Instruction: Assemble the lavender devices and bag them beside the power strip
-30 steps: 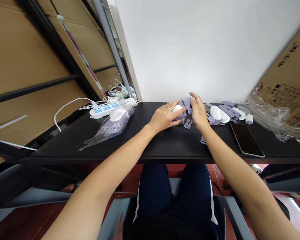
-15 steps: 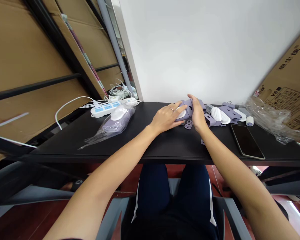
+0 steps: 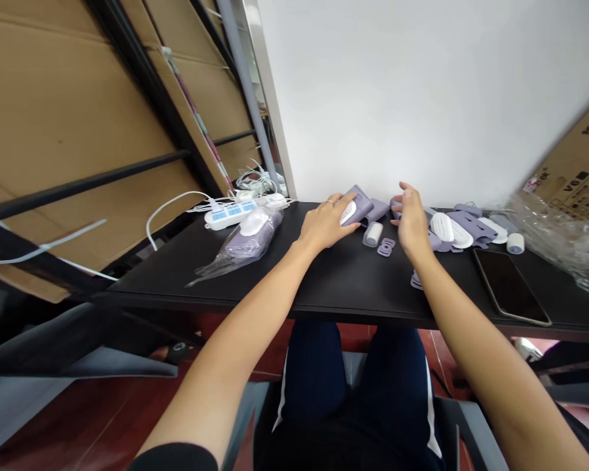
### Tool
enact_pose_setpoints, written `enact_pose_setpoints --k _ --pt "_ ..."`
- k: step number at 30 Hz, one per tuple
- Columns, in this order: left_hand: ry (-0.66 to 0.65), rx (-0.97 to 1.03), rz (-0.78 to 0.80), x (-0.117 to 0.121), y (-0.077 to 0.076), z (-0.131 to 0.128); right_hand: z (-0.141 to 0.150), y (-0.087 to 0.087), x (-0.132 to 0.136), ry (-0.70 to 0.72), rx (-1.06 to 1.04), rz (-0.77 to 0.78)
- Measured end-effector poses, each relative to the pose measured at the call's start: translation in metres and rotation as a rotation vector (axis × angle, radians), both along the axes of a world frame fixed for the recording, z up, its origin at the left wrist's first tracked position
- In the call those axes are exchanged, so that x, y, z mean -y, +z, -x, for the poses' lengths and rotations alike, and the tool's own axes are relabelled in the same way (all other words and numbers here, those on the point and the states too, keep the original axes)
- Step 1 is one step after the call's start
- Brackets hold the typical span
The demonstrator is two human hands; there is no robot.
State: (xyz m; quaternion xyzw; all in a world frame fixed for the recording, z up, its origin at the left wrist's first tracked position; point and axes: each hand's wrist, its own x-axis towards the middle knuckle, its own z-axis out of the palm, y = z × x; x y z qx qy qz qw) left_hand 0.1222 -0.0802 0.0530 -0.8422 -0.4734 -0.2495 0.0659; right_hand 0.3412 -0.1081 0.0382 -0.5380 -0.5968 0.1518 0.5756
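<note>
My left hand (image 3: 325,226) grips a lilac device with a white oval face (image 3: 353,209) at the back of the black table (image 3: 285,281). My right hand (image 3: 412,221) hovers a little to the right of it, fingers curled loosely with nothing in them, close to another lilac part (image 3: 395,206). Between the hands lie a small white-and-grey cylinder (image 3: 372,234) and a flat lilac slotted piece (image 3: 386,247). A second flat lilac piece (image 3: 416,280) lies by my right wrist.
Several lilac and white parts (image 3: 459,226) lie at the right, then a small white roll (image 3: 515,243), a dark phone (image 3: 511,293) and crumpled clear plastic (image 3: 559,242). At the left are a bagged lilac device (image 3: 245,243) and a white power strip (image 3: 228,214). Cardboard boxes flank both sides.
My hands came apart: the right one let go of the lilac device and moved right, the left one keeps it. A small cylinder now shows between them. The camera turned left.
</note>
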Motion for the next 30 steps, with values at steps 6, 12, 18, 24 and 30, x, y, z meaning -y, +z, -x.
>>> enact_pose_setpoints --k 6,12,18,24,30 --pt "0.225 0.064 0.109 -0.016 0.002 0.029 0.0 0.004 0.005 -0.079 -0.13 0.052" --pt "0.228 0.272 0.142 -0.019 0.001 0.025 -0.002 0.002 0.002 -0.132 0.051 0.003" --pt "0.231 0.323 0.141 -0.017 0.006 0.02 -0.067 0.022 0.003 -0.389 0.121 -0.002" --pt "0.228 0.293 0.209 -0.018 0.01 0.021 -0.216 0.035 0.035 -0.9 0.494 0.295" --pt "0.186 0.293 0.205 -0.016 0.01 0.018 -0.301 0.008 0.076 -0.938 0.65 0.622"
